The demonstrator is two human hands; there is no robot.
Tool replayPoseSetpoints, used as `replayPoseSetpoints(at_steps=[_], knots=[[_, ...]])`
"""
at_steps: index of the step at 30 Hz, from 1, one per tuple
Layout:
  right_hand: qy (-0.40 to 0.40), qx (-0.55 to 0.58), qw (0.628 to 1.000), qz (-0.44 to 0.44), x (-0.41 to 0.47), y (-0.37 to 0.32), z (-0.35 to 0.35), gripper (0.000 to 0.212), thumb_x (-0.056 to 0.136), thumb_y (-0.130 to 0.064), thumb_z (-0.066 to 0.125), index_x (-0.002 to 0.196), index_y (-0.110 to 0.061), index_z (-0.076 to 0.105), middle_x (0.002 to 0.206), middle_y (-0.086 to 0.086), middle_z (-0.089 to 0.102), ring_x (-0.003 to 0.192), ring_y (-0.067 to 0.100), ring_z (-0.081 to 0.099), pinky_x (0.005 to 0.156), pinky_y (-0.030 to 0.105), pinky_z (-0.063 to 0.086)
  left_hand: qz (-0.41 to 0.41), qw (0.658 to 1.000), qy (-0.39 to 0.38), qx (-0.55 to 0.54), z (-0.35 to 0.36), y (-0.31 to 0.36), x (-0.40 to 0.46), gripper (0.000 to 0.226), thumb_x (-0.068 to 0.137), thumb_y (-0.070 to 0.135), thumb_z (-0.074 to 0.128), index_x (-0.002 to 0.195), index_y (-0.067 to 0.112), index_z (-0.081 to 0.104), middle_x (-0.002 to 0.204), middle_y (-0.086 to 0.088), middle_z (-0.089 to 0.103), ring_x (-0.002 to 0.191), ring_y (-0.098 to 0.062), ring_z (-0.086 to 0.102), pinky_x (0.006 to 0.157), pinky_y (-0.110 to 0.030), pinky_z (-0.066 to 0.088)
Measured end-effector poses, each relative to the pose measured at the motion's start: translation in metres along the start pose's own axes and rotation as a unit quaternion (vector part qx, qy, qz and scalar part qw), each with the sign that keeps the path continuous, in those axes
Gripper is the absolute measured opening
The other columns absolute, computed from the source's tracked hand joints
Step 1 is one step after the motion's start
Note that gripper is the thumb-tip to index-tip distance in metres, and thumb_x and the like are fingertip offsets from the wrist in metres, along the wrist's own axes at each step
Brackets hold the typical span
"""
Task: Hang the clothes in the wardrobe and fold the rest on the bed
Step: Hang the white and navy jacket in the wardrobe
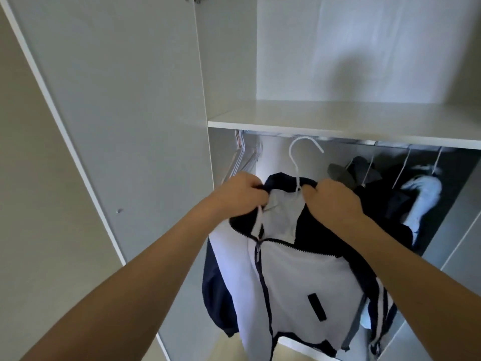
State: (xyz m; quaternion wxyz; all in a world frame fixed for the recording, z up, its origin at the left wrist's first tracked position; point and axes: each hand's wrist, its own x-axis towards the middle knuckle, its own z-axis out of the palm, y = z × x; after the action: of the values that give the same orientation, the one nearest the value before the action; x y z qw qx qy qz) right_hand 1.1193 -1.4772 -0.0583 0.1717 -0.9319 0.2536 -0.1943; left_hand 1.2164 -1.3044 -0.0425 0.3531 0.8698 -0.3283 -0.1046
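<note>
Both my hands clenched the jacket [294, 277] collar, left hand [240, 195], right hand [331, 199], white hanger [299, 162] below the rail [364, 142], no readable writing.

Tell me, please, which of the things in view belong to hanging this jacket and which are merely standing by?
In use:
left hand and right hand, gripping the collar
navy and white jacket
white hanger inside it, hook not yet on the rail
rail

Standing by:
empty hangers
clothes already hung
shelf
wardrobe door
</note>
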Motion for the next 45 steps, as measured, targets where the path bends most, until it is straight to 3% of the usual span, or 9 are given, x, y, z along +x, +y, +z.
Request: replayPoseSetpoints(at_steps=[5, 12, 18, 23, 29, 35, 39, 41, 45], knots=[[-0.062, 0.240, 0.966, 0.068, 0.015, 0.005, -0.023, 0.025, 0.089, -0.023, 0.043, 0.070, -0.007, 0.042, 0.069, 0.010, 0.043, 0.070, 0.024, 0.045, 0.061, 0.031, 0.032, 0.026, 0.998, 0.006, -0.048, 0.001, -0.023, -0.005, 0.024, 0.088, 0.049, 0.050, 0.092, 0.027, 0.060, 0.101, 0.007, 0.055, 0.103, -0.013, 0.054, 0.088, -0.029, 0.040], [-0.106, 0.344, 0.921, 0.149, 0.016, 0.002, -0.014, 0.016, 0.081, -0.020, 0.045, 0.068, -0.011, 0.042, 0.067, 0.006, 0.041, 0.069, 0.023, 0.044, 0.064, 0.033, 0.031, 0.075, 0.994, 0.002, 0.073, 0.014, -0.035, -0.016, 0.027, 0.097, 0.034, 0.044, 0.089, 0.011, 0.054, 0.083, -0.008, 0.062, 0.081, -0.026, 0.059, 0.077, -0.042, 0.048], [-0.146, 0.041, 0.987, 0.045, 0.012, 0.022, 0.002, 0.028, 0.093, -0.027, 0.037, 0.070, -0.014, 0.047, 0.070, 0.003, 0.047, 0.059, 0.014, 0.040, 0.058, 0.029, 0.037, 0.029, 0.960, 0.238, 0.146, 0.007, -0.048, -0.016, 0.027, 0.101, 0.030, 0.038, 0.081, 0.017, 0.050, 0.080, -0.007, 0.060, 0.080, -0.031, 0.055, 0.065, -0.033, 0.037], [-0.245, 0.263, 0.931, 0.069, 0.001, 0.012, 0.019, 0.037, 0.088, -0.020, 0.045, 0.054, -0.015, 0.033, 0.054, 0.003, 0.038, 0.051, 0.015, 0.038, 0.053, 0.028, 0.030, -0.029, 0.960, 0.249, 0.126, 0.004, -0.053, -0.028, 0.038, 0.101, 0.028, 0.035, 0.064, 0.023, 0.032, 0.064, 0.001, 0.044, 0.071, -0.028, 0.046, 0.063, -0.032, 0.030], [-0.178, 0.370, 0.906, 0.101, 0.002, -0.002, 0.040, 0.025, 0.061, -0.040, 0.050, 0.063, -0.016, 0.048, 0.067, 0.009, 0.049, 0.066, 0.022, 0.049, 0.068, 0.034, 0.038, -0.151, 0.931, 0.261, 0.204, -0.018, -0.066, -0.039, 0.028, 0.100, 0.026, 0.033, 0.078, 0.012, 0.042, 0.077, -0.006, 0.051, 0.077, -0.029, 0.049, 0.069, -0.033, 0.036], [-0.178, 0.437, 0.875, 0.109, 0.005, -0.007, 0.046, 0.023, 0.068, -0.033, 0.055, 0.068, -0.010, 0.051, 0.070, 0.010, 0.048, 0.067, 0.024, 0.048, 0.067, 0.033, 0.038, -0.034, 0.976, -0.042, -0.212, -0.035, -0.062, -0.057, 0.040, 0.071, 0.009, 0.054, 0.101, 0.031, 0.068, 0.095, 0.007, 0.067, 0.093, -0.013, 0.060, 0.076, -0.016, 0.046], [-0.222, 0.451, 0.861, 0.078, 0.002, -0.025, 0.054, 0.037, 0.083, -0.035, 0.055, 0.078, 0.001, 0.067, 0.073, 0.012, 0.060, 0.068, 0.024, 0.058, 0.066, 0.029, 0.043, 0.003, 0.995, -0.097, 0.028, -0.014, -0.058, -0.058, 0.055, 0.083, 0.024, 0.057, 0.133, 0.045, 0.044, 0.121, 0.009, 0.044, 0.112, -0.011, 0.047, 0.091, -0.022, 0.036], [-0.209, 0.410, 0.887, 0.049, 0.003, -0.033, 0.057, 0.055, 0.079, -0.046, 0.054, 0.082, 0.008, 0.065, 0.071, 0.012, 0.057, 0.065, 0.022, 0.055, 0.064, 0.029, 0.040, 0.036, 0.991, -0.002, 0.127, -0.004, -0.052, -0.057, 0.015, 0.093, 0.039, 0.053, 0.103, 0.028, 0.057, 0.097, 0.007, 0.050, 0.086, -0.012, 0.052, 0.075, -0.026, 0.041], [-0.114, 0.195, 0.973, -0.036, 0.007, -0.016, 0.061, 0.052, 0.087, -0.053, 0.045, 0.056, -0.013, 0.037, 0.055, 0.003, 0.037, 0.053, 0.018, 0.039, 0.056, 0.030, 0.032, 0.012, 0.994, 0.061, 0.088, 0.005, -0.062, -0.051, 0.036, 0.099, 0.034, 0.043, 0.070, 0.014, 0.046, 0.063, 0.004, 0.046, 0.057, -0.011, 0.041, 0.055, -0.024, 0.033]])
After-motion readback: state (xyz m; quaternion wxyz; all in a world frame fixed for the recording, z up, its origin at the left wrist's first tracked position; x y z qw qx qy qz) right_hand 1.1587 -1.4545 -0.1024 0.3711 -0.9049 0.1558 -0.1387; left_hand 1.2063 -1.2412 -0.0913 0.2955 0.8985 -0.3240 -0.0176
